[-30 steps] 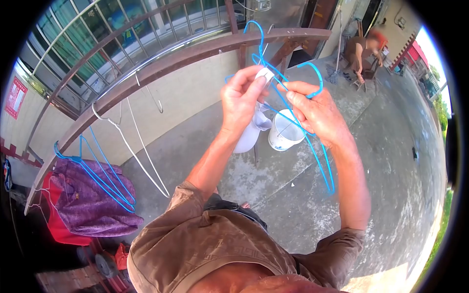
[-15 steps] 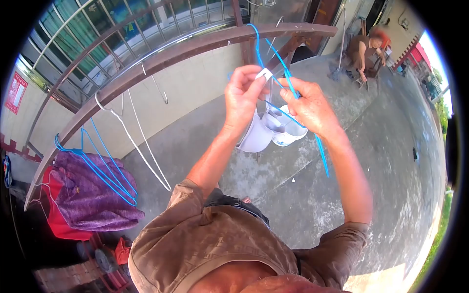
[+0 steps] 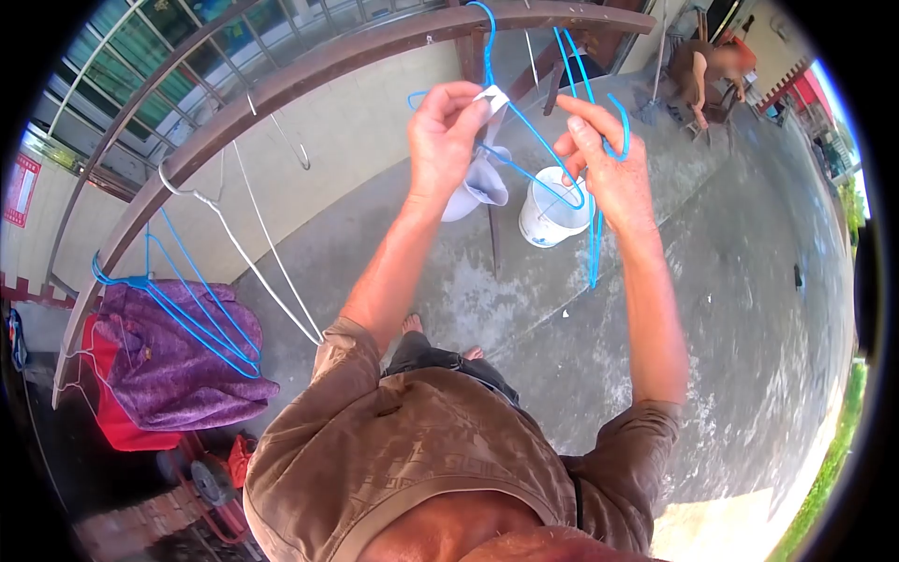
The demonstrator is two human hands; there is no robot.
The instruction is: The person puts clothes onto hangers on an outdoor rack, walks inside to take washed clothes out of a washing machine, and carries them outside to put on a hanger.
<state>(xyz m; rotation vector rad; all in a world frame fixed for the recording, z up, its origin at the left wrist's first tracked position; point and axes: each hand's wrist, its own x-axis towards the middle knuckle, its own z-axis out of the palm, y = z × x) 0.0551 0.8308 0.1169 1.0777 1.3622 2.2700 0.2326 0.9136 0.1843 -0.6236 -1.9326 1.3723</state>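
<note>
My left hand (image 3: 444, 140) pinches the white strap (image 3: 492, 97) of a pale garment between thumb and fingers, beside a blue hanger (image 3: 542, 140) whose hook rests on the brown beam. The garment's light cups (image 3: 476, 185) hang below that hand. To the right, my right hand (image 3: 607, 169) is curled round a second blue hanger (image 3: 595, 245); this hanger's hook rises over the back of the hand and its long frame points down. The index finger is raised off it, near the first hanger's sloping arm.
A curved brown beam (image 3: 309, 73) crosses the upper view, with a white hanger (image 3: 245, 245) and more blue hangers on it. At lower left hangs a purple cloth (image 3: 178, 365). A white bucket (image 3: 552, 217) stands on the concrete. Another person (image 3: 702, 80) sits at upper right.
The right hand's hanger has swung round, its frame now pointing nearly straight down, and the right index finger has lifted. The left hand keeps its pinch on the strap. The view has shifted slightly.
</note>
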